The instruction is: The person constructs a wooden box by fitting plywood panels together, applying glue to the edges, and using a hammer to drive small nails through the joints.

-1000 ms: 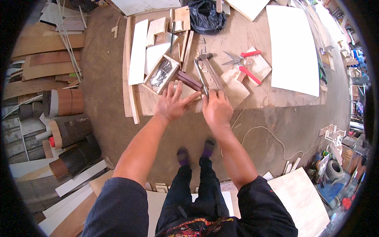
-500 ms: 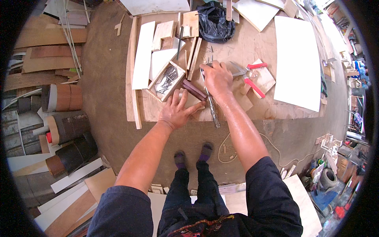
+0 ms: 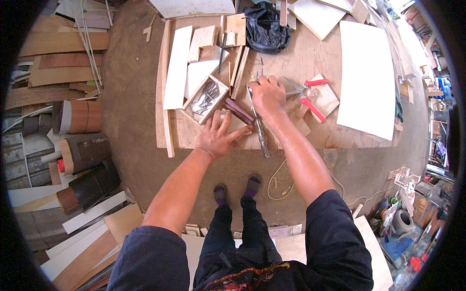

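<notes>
My left hand [image 3: 216,135] lies spread with its fingers apart, over a small pale wood piece [image 3: 236,125] and close to the near edge of a wooden box [image 3: 198,116]. Loose nails [image 3: 210,94] fill part of that box. Between my hands are dark reddish-brown strips [image 3: 240,110]. My right hand [image 3: 268,98] is closed, fingertips pointing down at the board; what they pinch is hidden. Beside it lies a screwdriver [image 3: 263,141] with a clear handle, its shaft running up along the hand. Several loose nails [image 3: 259,72] lie just beyond the fingertips.
Red-handled snips [image 3: 306,92] rest on a wood offcut [image 3: 331,101] right of my right hand. A black plastic bag [image 3: 266,29] sits at the back. White panels [image 3: 366,80] and wood pieces [image 3: 201,41] flank the plywood worktop [image 3: 310,53]. A cord [image 3: 276,186] lies on the floor.
The fingers of my right hand have shifted very slightly where they are. My left hand stays in place, and the view has tilted a little.
</notes>
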The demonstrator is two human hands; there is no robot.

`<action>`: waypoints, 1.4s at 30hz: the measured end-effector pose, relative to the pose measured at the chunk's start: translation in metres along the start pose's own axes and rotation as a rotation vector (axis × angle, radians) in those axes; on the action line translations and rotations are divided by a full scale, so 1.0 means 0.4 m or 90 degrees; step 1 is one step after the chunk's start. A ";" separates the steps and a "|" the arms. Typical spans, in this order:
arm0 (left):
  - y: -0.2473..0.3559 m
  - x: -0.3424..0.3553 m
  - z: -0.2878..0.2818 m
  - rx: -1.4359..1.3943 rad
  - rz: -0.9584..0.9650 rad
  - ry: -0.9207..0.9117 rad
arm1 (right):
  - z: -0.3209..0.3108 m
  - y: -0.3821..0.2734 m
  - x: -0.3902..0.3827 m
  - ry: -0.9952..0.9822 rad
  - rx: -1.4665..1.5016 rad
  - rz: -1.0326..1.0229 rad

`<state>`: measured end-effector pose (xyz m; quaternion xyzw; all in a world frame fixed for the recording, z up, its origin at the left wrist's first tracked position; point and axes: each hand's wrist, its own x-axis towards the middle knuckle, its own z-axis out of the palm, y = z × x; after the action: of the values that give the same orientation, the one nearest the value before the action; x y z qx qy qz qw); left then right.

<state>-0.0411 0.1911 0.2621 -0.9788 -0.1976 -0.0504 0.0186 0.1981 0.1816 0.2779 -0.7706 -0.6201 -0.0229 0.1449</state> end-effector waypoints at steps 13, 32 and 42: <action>0.001 0.001 -0.009 0.020 -0.007 -0.088 | -0.020 0.016 -0.010 0.033 0.141 0.030; 0.005 0.007 -0.021 0.018 -0.006 -0.149 | -0.062 -0.009 -0.047 0.080 0.394 0.129; 0.000 -0.001 0.000 0.005 -0.016 -0.097 | -0.059 -0.248 -0.372 0.275 0.653 0.389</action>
<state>-0.0415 0.1911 0.2620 -0.9772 -0.2107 0.0247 0.0065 0.0717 0.0530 0.2880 -0.7234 -0.2609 0.1648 0.6176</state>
